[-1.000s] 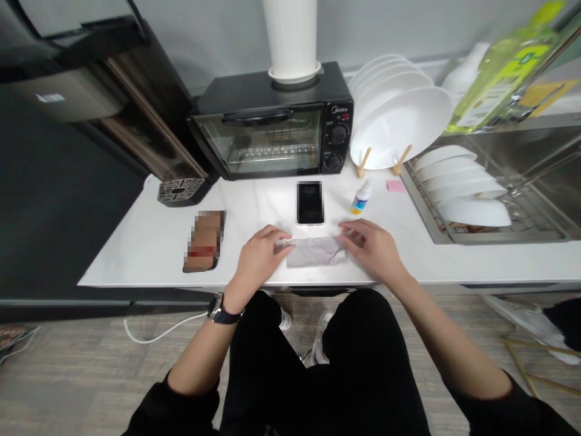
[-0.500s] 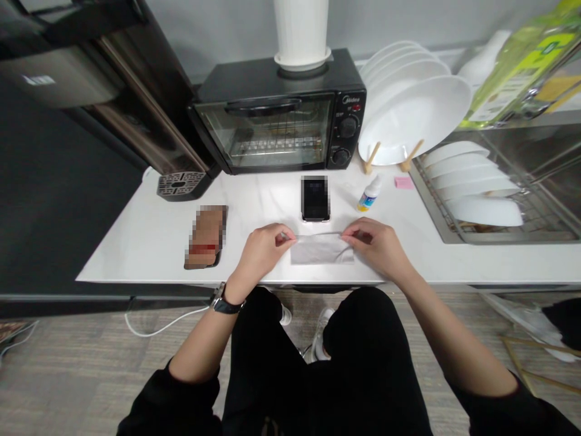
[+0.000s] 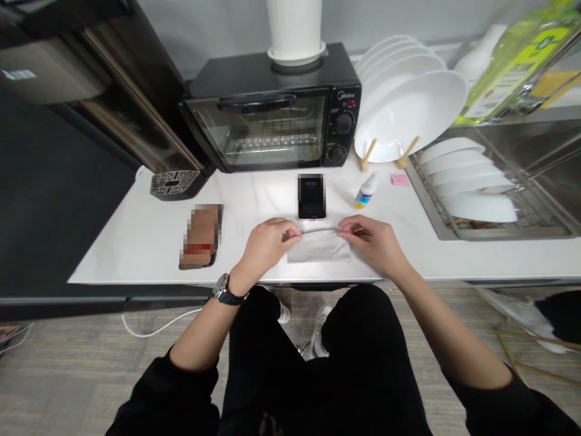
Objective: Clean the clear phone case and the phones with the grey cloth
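A light grey folded cloth [image 3: 318, 247] lies flat near the counter's front edge, its far edge slightly raised. My left hand [image 3: 275, 241] pinches that edge near its left end, thumb against fingers. Near the right end, my right hand [image 3: 370, 237] pinches the same edge. Just beyond the cloth lies a dark phone [image 3: 311, 197] with its outline blurred. A small spray bottle [image 3: 365, 192] with a blue label and a yellow base stands beyond my right hand.
A black toaster oven [image 3: 272, 127] stands at the back, with a white pot [image 3: 295, 30] on top. A pixelated brown, flat object [image 3: 201, 236] lies left. White plates [image 3: 408, 115], a pink sticky pad [image 3: 400, 180] and a sink rack with bowls [image 3: 481, 209] are right. A drink dispenser [image 3: 175, 183] stands left.
Both hands have drawn slightly closer together along the cloth's far edge, which now bows up a little between them. The whole view has shifted slightly.
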Tool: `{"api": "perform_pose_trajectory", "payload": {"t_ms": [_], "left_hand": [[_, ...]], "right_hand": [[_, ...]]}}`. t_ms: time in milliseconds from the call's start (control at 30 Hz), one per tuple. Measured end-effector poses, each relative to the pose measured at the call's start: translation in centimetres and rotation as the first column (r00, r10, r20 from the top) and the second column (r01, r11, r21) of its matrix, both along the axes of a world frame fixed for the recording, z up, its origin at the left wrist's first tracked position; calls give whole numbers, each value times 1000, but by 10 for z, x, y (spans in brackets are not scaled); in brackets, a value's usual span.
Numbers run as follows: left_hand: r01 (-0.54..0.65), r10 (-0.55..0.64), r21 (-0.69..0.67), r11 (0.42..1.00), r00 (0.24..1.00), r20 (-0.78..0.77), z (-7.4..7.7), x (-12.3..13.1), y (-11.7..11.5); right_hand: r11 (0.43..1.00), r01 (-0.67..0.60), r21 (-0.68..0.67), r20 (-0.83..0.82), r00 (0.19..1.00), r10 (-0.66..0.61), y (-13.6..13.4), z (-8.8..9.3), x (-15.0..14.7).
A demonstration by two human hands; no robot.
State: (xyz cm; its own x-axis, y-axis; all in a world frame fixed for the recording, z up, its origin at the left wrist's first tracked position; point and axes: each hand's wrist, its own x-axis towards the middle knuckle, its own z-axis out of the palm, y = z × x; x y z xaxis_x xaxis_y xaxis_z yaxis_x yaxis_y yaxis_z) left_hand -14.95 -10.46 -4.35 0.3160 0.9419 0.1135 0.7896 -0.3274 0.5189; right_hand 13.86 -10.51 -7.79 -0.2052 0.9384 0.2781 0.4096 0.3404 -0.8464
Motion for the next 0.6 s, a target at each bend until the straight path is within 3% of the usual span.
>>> {"api": "perform_pose_trajectory", "payload": {"t_ms": [300,600], "left_hand": [[54,-62,206,977,998,33,5,-8,-7],[115,-128,244,963,991,38,19,-9,-31]], "right_hand": [[995,-28,95,6,1000,28,0,5,0],[975,-28,222,49,999,18,-21,18,-3]]}}
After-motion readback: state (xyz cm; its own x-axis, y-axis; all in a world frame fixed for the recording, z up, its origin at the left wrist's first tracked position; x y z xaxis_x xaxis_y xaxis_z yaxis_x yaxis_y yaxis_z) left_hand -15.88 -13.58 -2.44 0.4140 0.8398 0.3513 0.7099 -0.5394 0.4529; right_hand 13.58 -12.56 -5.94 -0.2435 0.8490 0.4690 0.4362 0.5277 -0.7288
